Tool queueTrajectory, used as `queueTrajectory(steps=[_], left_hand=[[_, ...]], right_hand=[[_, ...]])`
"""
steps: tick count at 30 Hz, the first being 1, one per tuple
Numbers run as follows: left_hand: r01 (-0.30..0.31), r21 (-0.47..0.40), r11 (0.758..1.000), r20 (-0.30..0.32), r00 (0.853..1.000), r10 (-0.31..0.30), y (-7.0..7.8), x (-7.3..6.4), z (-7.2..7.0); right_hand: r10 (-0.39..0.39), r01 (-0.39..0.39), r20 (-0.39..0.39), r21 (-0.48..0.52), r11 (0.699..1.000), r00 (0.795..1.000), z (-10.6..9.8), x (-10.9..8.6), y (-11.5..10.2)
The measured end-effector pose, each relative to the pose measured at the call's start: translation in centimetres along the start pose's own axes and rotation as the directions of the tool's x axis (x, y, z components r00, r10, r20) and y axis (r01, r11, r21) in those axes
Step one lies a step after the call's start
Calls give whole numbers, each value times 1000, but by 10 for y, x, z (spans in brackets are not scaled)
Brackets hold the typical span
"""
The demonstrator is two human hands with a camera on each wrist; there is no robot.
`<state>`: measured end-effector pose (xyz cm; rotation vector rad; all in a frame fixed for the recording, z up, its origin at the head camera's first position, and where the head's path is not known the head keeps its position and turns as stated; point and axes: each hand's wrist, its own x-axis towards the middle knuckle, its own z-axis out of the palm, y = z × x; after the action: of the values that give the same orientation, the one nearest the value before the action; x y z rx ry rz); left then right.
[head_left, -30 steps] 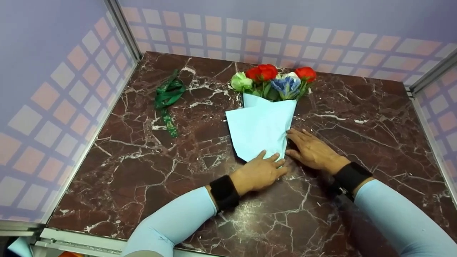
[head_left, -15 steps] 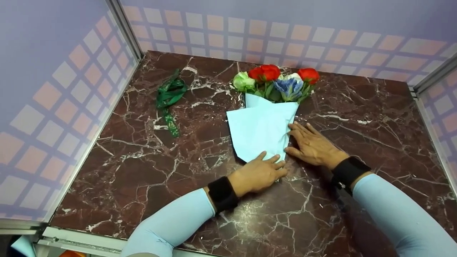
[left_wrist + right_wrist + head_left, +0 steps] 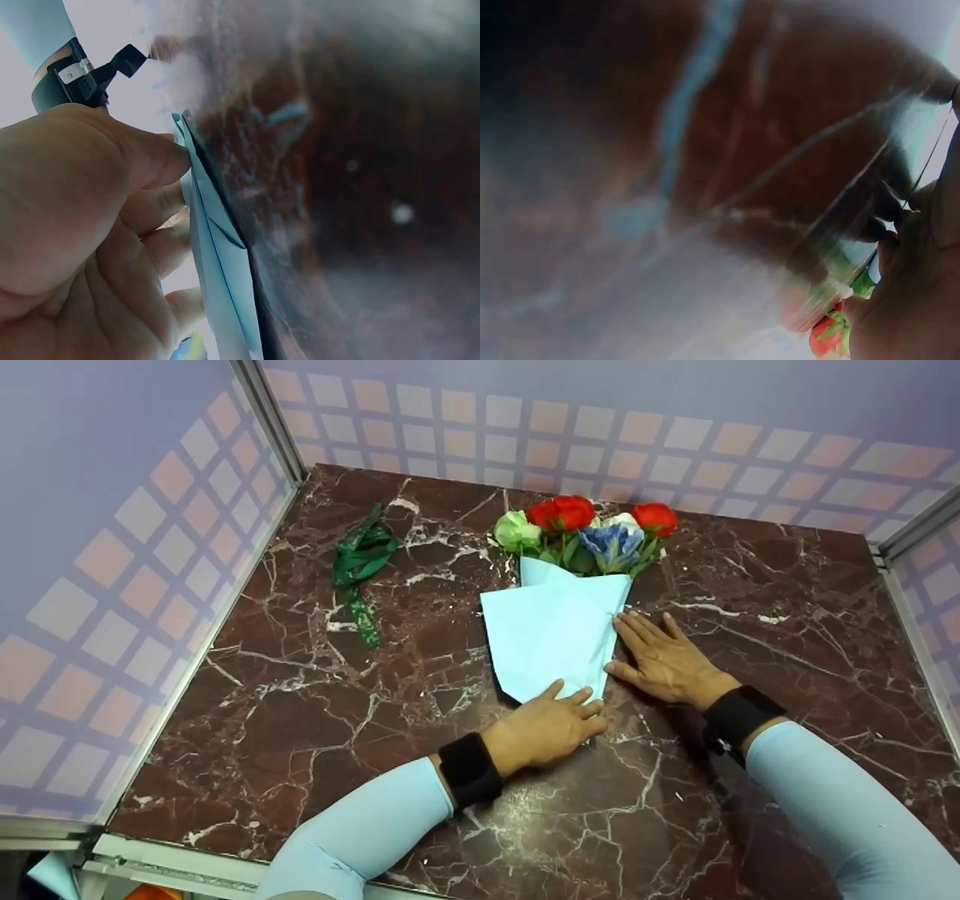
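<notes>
A bouquet wrapped in light blue paper lies on the marbled table, its flowers in red, pale green, white and blue pointing to the far side. My left hand presses on the wrap's narrow lower end with its fingers spread. In the left wrist view, the thumb and fingertips rest against the folded paper. Along the wrap's right edge lies my right hand, fingers extended, fingertips touching the paper. Its palm fills the lower right of the right wrist view, near a red flower.
A green patterned ribbon lies loosely looped on the table, left of the bouquet. Tiled-pattern panels enclose the left, back and right. Something orange shows below the table's front edge.
My right hand has slid slightly up along the wrap's right edge, and its fingers have straightened. That edge looks flatter now. My left hand stays on the lower end.
</notes>
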<state>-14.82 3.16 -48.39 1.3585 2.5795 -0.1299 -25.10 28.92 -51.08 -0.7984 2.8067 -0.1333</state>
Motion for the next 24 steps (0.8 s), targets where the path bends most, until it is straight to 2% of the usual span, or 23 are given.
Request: queueTrajectory(steps=[10,14,20,24], left_hand=[[0,22,1000,7,1000,0,0,0,0],[-4,33,999,5,1000,4,1,0,0],[2,-2,1000,7,1000,-2,0,-1,0],[4,-17,1000,6,1000,-4,-1,0,0]], right_hand=[[22,-25,15,160,987,1000,-10,16,9],[31,-33,12,140,990,999,-10,19,15],[45,-45,9,66,997,999,-10,22,19],[68,-69,13,73,995,998,-12,23,21]])
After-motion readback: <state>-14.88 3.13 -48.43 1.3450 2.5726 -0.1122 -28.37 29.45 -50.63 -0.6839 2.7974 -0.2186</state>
